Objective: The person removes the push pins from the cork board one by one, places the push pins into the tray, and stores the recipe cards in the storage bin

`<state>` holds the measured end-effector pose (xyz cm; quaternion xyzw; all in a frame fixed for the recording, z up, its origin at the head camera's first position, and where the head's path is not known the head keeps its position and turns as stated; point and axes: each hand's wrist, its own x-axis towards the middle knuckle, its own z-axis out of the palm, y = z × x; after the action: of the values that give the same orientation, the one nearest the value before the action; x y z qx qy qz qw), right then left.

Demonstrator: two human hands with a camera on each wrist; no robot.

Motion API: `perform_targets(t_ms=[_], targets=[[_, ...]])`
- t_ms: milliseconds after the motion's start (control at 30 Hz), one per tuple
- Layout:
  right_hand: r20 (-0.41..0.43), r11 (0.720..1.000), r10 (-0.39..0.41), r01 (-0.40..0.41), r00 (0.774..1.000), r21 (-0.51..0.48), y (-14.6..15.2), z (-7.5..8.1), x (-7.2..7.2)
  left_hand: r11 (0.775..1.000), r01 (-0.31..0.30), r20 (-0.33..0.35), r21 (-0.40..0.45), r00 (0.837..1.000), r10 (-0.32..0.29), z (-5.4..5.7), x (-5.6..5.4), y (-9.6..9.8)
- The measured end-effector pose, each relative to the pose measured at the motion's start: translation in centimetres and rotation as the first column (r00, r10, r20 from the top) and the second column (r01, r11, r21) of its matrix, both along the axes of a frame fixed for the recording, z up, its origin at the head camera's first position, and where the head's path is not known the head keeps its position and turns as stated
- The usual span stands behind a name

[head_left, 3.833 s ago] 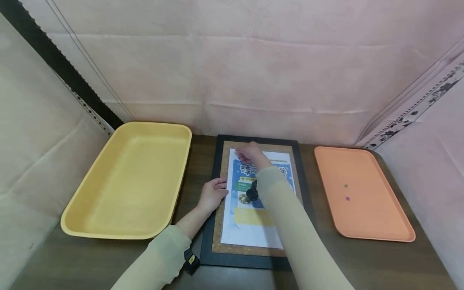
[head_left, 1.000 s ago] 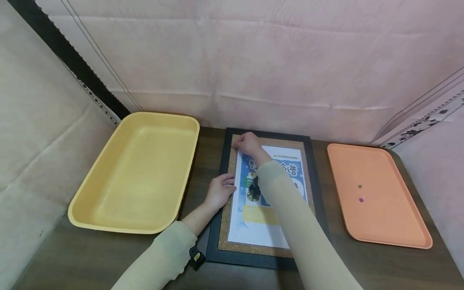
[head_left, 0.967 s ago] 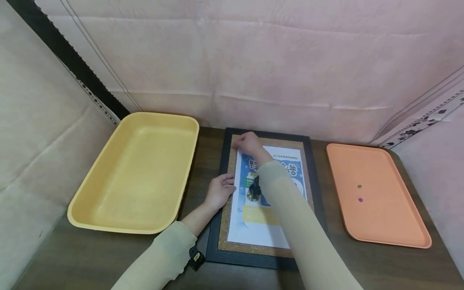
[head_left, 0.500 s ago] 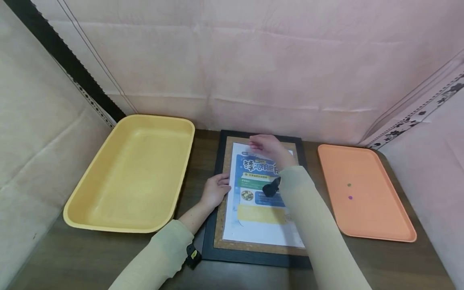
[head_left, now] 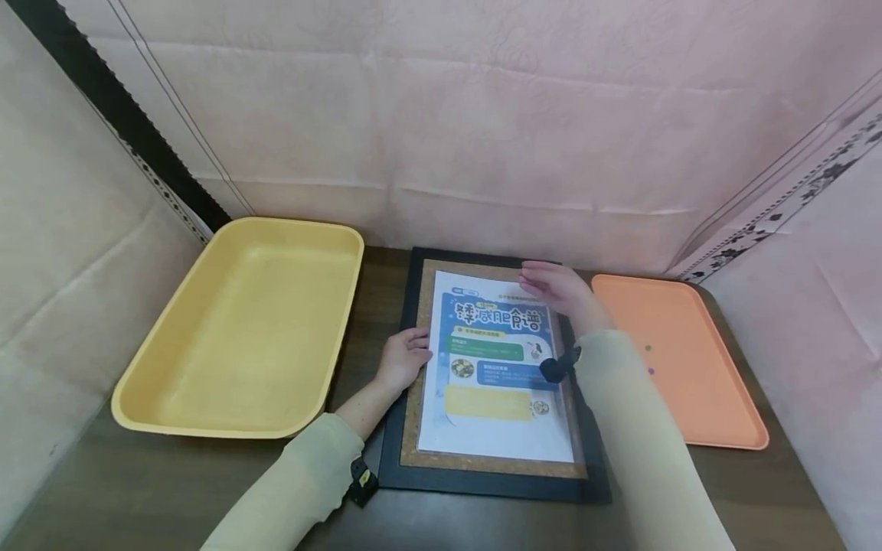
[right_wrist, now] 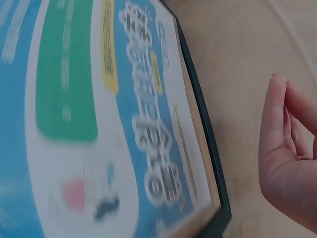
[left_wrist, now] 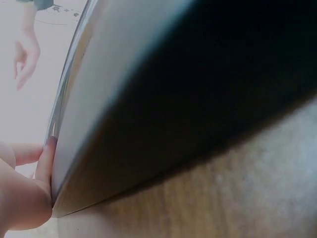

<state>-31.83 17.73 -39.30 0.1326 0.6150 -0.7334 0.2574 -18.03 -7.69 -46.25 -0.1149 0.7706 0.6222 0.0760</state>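
A printed poster (head_left: 482, 432) with blue, green and yellow panels lies on a cork board (head_left: 475, 462) in a black frame (head_left: 489, 491). My left hand (head_left: 403, 361) rests at the left side, its thumb and fingertips touching the board by the poster's edge; in the left wrist view, the thumb (left_wrist: 47, 161) lies along that side. Over the upper right corner hovers my right hand (head_left: 561, 292). In the right wrist view its loosely bent fingers (right_wrist: 272, 116) come close to the thumb, with nothing visible between them. The poster's far right edge is partly behind the right arm.
A deep yellow tray (head_left: 237, 423) stands to the left of the board. To the right, partly behind the right forearm, lies an orange tray (head_left: 703, 383) with a green and a purple dot on it. Pale cloth walls (head_left: 441, 115) enclose the dark wooden table (head_left: 83, 490).
My right hand has moved from the poster's upper left corner across its top to the upper right, uncovering the title. My left hand stays at the left side. The head view has shifted slightly.
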Motion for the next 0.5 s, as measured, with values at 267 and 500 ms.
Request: perform_targets(t_ms=[267, 500], targets=[[-0.08, 0.999, -0.033, 0.034, 0.996, 0.009, 4.7, -0.7, 0.6, 1.0, 0.01, 0.007, 0.007, 1.0, -0.01, 0.1, -0.2, -0.1], [-0.102, 0.981, -0.192, 0.188, 0.976, -0.053, 8.6, 0.7, 2.8, 1.0, 0.006, 0.034, 0.012, 0.999, -0.007, 0.1, -0.4, -0.2]])
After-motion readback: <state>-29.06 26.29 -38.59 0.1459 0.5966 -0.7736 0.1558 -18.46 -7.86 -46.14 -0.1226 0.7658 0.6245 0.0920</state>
